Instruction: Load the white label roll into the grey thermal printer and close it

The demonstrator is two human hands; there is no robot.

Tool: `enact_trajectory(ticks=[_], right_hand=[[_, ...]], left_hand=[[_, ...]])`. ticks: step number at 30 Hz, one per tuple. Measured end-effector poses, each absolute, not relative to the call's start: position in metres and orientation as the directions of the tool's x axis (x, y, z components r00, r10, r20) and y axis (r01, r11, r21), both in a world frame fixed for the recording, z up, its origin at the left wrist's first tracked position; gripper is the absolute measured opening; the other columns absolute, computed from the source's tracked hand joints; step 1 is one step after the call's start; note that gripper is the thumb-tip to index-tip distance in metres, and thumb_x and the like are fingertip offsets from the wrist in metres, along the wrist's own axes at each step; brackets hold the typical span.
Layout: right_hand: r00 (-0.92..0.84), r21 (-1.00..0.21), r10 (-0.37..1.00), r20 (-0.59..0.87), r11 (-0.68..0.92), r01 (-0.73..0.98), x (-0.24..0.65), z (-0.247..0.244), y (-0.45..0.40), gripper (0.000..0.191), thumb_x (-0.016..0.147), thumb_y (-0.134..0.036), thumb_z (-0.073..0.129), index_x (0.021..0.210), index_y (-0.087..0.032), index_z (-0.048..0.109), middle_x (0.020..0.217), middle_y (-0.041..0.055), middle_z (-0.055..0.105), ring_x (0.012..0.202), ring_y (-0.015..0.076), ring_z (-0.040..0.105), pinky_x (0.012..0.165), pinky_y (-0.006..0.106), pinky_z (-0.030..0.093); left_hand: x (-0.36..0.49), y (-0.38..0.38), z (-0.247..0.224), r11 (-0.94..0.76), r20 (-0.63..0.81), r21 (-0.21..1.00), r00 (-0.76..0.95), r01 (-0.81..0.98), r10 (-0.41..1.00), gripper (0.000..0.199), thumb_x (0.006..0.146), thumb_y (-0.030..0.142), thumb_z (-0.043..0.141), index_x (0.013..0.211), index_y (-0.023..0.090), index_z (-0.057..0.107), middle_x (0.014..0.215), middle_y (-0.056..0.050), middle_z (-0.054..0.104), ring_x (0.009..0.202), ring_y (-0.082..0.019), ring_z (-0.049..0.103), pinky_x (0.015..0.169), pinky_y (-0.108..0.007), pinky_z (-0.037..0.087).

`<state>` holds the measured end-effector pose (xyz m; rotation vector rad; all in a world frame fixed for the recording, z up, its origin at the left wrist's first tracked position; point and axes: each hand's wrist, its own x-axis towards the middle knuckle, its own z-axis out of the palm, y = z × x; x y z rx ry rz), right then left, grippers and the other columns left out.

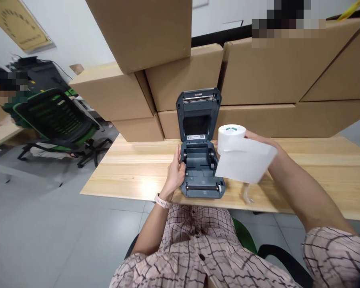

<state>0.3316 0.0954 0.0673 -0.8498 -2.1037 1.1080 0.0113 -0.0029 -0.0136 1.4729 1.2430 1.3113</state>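
Paper roll (227,141) mostly hides the right hand (261,140) holding it.

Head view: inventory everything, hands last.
Device: 1, dark blue-grey, lid up, on desk
Roll with loose sheet: 1, white, right of device
Desk: 1, light wood
Boxes: at least 7, brown, behind device
Chairs: 2, black-green, left and under wearer
Sign: 1, yellow, upper left
Other people: 2, partly visible, far left, behind boxes
Left hand: 1, bare, at device's left side, pale wristband
Right hand: 1, bare, holding roll, partly hidden
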Motion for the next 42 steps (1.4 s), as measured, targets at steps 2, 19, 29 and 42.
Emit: enact_trajectory(ticks=[2, 19, 29, 42], right_hand=[[-0.735, -0.857, 0.664, 0.135, 0.451, 0.25, 0.307, 0.089, 0.084, 0.08, 0.078, -0.077, 0.07, 0.135, -0.021, 0.065, 0.123, 0.0137, 0.079, 0.102, 0.0314, 0.075, 0.089, 0.047, 0.059], [-0.686, -0.212, 0.645, -0.335, 0.658, 0.722, 0.197, 0.088, 0.084, 0.079, 0.081, -0.059, 0.081, 0.142, -0.012, 0.064, 0.136, 0.0227, 0.071, 0.121, 0.0428, 0.069, 0.096, 0.048, 0.055], [-0.777, -0.375, 0.603, 0.182, 0.773, 0.512, 0.24, 0.053, -0.039, 0.049, 0.11, -0.051, 0.05, 0.15, -0.027, 0.064, 0.16, 0.0067, 0.059, 0.15, 0.031, 0.054, 0.121, 0.055, 0.049], [-0.634, -0.345, 0.693, 0.342, 0.72, 0.602, 0.223, 0.029, -0.078, 0.045, 0.106, -0.041, 0.061, 0.147, -0.023, 0.065, 0.16, 0.0081, 0.06, 0.155, 0.0314, 0.049, 0.123, 0.058, 0.05]], left_hand=[[0.012, -0.003, -0.014, -0.22, 0.223, 0.965, -0.008, 0.143, 0.975, 0.081, 0.092, 0.018, 0.061, 0.168, 0.032, 0.035, 0.17, -0.009, 0.048, 0.155, -0.028, 0.049, 0.132, -0.051, 0.034], [0.012, -0.005, -0.005, -0.162, 0.166, 0.959, 0.0, 0.234, 0.986, 0.08, 0.096, 0.02, 0.055, 0.17, 0.032, 0.029, 0.171, -0.007, 0.046, 0.152, -0.028, 0.052, 0.127, -0.05, 0.039], [0.012, -0.006, -0.007, -0.226, 0.227, 0.958, 0.01, 0.177, 0.974, 0.061, 0.095, 0.024, 0.058, 0.156, 0.029, 0.055, 0.161, -0.007, 0.059, 0.145, -0.029, 0.057, 0.125, -0.051, 0.044], [0.015, -0.007, -0.012, -0.164, 0.166, 0.984, -0.017, 0.073, 0.986, 0.057, 0.097, 0.027, 0.057, 0.154, 0.023, 0.057, 0.158, -0.013, 0.06, 0.138, -0.028, 0.062, 0.123, -0.05, 0.044]])
